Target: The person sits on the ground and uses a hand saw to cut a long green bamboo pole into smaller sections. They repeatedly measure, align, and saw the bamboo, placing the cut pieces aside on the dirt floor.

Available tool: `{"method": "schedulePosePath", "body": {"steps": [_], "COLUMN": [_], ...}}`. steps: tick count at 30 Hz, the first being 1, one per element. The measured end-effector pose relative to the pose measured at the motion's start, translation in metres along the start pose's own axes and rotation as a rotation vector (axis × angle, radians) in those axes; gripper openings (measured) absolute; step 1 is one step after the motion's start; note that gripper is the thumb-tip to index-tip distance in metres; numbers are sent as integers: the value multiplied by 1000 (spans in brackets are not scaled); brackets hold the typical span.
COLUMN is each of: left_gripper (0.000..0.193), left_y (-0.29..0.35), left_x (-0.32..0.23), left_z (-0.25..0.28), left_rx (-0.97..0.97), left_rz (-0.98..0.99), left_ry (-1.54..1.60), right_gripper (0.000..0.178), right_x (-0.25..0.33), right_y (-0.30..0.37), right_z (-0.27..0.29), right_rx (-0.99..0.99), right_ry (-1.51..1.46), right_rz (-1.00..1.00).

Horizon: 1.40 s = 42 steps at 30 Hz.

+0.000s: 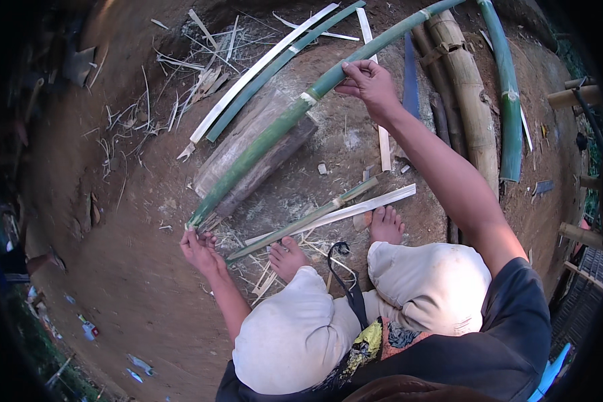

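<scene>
Green bamboo culm held at both ends, resting across a wood block.

Left hand [199, 249] pinches the split near end of the bamboo culm [275, 130]; beyond it the wood block [258, 151] props mid-length. Right hand [368, 84] wraps the shaft past the pale node. Looks stiff, long, smooth-skinned; split end likely sharp, so grip by a node.

One head-worn fisheye view looks steeply down, close over the knees; rim probably distorted.
</scene>
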<state>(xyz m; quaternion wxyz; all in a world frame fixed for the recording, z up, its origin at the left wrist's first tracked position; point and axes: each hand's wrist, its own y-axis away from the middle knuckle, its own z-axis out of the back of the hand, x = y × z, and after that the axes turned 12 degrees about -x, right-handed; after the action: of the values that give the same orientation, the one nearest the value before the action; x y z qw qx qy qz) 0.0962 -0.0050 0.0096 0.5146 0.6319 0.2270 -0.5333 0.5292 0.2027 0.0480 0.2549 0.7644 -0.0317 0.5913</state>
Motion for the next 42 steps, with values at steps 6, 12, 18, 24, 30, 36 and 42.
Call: {"method": "schedulePosePath", "body": {"steps": [6, 12, 18, 24, 30, 36, 42], "left_gripper": [27, 40, 56, 53, 60, 60, 45], "left_y": [-1, -13, 13, 40, 133, 164, 145], "left_x": [-10, -19, -46, -81, -127, -45, -14], "left_z": [-1, 6, -7, -43, -178, -310, -320], "left_rx": [6, 88, 80, -131, 904, 1079, 1033], "left_rz": [23, 44, 87, -900, -1458, -1683, -1620], "left_ry": [-91, -212, -236, -657, -944, -977, -914], "right_gripper": [63, 61, 27, 24, 27, 25, 22], "right_x": [2, -9, -15, -17, -23, -18, -31], "right_y": [4, -3, -8, -9, -10, -4, -15], "right_z": [-5, -8, 3, 3, -1, -13, -24], "right_rx": [-119, -178, -4, -30, 10, -4, 61], "right_ry": [13, -49, -94, -4, -88, -129, -50], "right_rz": [48, -30, 7, 31, 85, -26, 47]}}
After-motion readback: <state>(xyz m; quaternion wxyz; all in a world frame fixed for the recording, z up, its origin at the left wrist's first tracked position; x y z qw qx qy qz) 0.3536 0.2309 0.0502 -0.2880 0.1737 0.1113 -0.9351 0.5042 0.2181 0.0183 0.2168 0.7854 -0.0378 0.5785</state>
